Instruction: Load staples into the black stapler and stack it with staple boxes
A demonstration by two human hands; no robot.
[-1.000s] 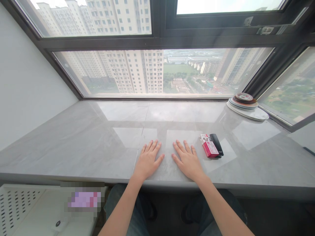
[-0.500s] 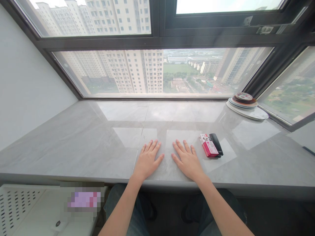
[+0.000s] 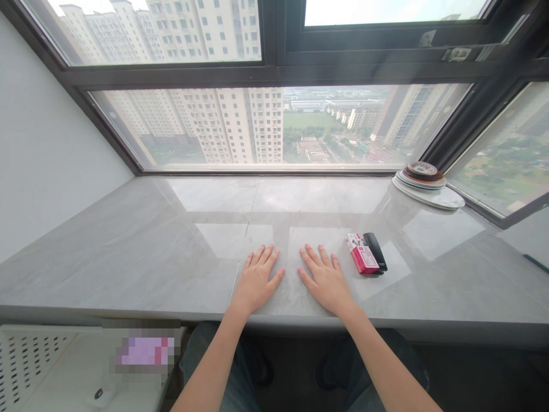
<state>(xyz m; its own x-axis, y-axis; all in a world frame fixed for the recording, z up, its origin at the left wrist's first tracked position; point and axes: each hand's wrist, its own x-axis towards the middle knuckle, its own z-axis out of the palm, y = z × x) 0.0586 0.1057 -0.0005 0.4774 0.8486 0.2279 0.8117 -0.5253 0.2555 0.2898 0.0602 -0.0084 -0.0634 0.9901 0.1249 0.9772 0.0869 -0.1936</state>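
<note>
My left hand [image 3: 256, 280] lies flat, palm down, on the grey stone windowsill [image 3: 128, 252], fingers stretched out and holding nothing. My right hand [image 3: 326, 280] rests the same way just beside it, fingers apart and empty. A little to the right of my right hand lie a red and white small box [image 3: 362, 255] and a black stapler [image 3: 375, 250], side by side and touching each other. Neither hand touches them.
A stack of round plates [image 3: 426, 184] sits at the far right corner of the sill by the window. A large window [image 3: 274, 123] runs along the back. A white perforated rack [image 3: 47, 366] stands below the sill at lower left. A white wall bounds the left side.
</note>
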